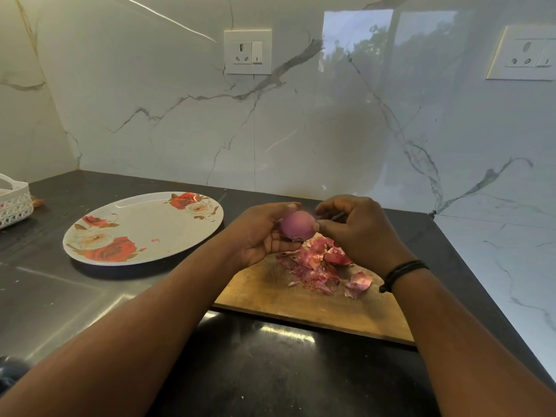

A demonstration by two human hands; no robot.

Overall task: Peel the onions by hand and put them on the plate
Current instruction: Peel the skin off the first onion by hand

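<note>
My left hand (262, 233) grips a smooth purple onion (298, 224) above the far end of a wooden cutting board (301, 305). My right hand (358, 228) meets the onion's right end, thumb and fingers pinching at its tip. A heap of pink onion skins (319, 266) lies on the board right under both hands. To the left sits a white plate with red roses (120, 210), holding no onion, only a tiny skin scrap (155, 240).
A white lattice basket (13, 203) stands at the far left edge of the dark counter (75, 296). The marble wall (301, 130) closes the back and right side. A dark round object (12, 371) shows at the bottom left corner.
</note>
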